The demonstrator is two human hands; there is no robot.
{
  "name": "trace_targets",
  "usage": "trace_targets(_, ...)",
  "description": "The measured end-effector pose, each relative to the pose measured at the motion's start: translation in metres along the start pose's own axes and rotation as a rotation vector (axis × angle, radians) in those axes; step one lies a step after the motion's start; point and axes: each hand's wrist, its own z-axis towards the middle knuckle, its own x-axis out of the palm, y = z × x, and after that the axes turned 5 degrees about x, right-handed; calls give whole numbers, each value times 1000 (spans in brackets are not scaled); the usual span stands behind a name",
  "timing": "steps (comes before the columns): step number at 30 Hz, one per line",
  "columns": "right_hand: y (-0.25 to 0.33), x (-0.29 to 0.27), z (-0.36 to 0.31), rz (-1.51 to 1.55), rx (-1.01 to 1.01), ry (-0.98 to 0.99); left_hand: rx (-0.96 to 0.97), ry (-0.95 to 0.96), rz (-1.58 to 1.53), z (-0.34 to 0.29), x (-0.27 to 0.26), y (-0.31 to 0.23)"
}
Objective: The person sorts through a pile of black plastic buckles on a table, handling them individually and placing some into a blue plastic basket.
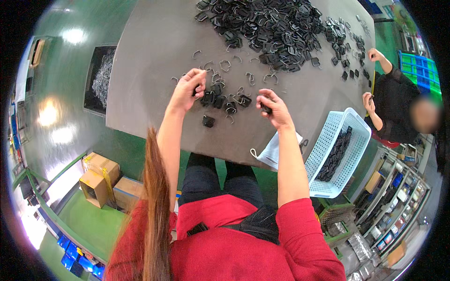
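My left hand (pixel 188 90) is closed over the grey table, its fingers curled round a small black plastic piece that shows only in part. To its right, my right hand (pixel 276 110) grips a black plastic piece (pixel 266 109) between thumb and fingers. Between the two hands lie several black pieces (pixel 213 99), some with bent wire hooks. Loose wire hooks (pixel 225 65) are scattered just beyond them. A single black piece (pixel 208 121) rests nearer to me, apart from the others.
A large pile of black pieces (pixel 267 28) covers the table's far side. At right stands a light blue basket (pixel 349 154) holding black parts, beside a face mask (pixel 274 152). Another person (pixel 398 93) works at the right edge. A dark bin of wires (pixel 101 79) is at left.
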Motion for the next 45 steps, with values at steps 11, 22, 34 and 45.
trace_targets(11, -16, 17, 36, -978, -221, -507, -41, -189, 1147, 29, 19, 25)
trace_targets(22, 18, -20, -9, 209, -21, 95, 55, 9, -66, -25, -23, -37)
trace_targets(34, -31, 101, 43, -1411, -283, -354, -2, -442, 1237, -34, 7, 42)
trace_targets(45, 16, 30, 22, 83, 104, 205, -141, -276, 325, -29, -41, -25)
